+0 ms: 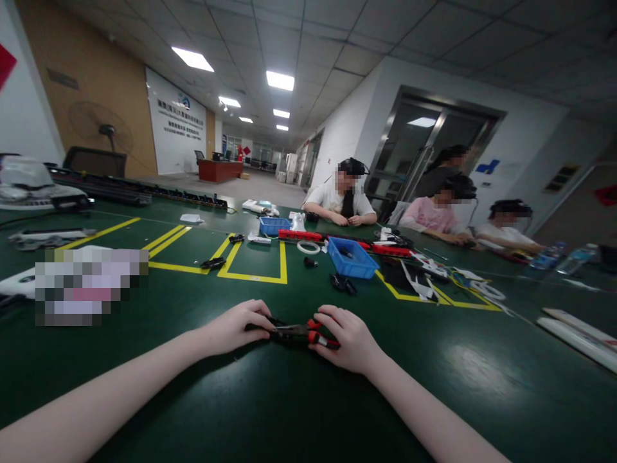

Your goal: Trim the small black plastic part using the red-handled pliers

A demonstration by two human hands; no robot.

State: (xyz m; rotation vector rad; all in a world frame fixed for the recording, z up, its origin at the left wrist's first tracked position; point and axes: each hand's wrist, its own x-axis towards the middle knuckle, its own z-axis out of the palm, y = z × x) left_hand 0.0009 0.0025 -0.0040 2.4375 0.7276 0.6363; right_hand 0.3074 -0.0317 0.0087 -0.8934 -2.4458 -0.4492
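My right fingers (332, 321) curl round the red-handled pliers (296, 331), my left fingers (258, 334) pinch a small dark piece (275, 321) right at the tip, here over the green bench (231, 411), blue tray (357, 268) farther back!

We see pliers (295, 331): dark grey metal nose, handles (329, 342) red and black. Table (231, 405) plain deep green, marked with yellow tape outlines (253, 279). Large bin (359, 267) and smaller bin (274, 227), both blue. Long strip (299, 236) bright red; ring (308, 247) white. Farther off, we note white shirt (366, 204), pink shirt (427, 214). Desk (220, 170) reddish brown. Wall panel (110, 83) tan; sign (168, 151) white with dark lettering, blue emblem (184, 99). Ceiling (328, 35) grey, squared by grid lines; ceiling light (280, 80) white.
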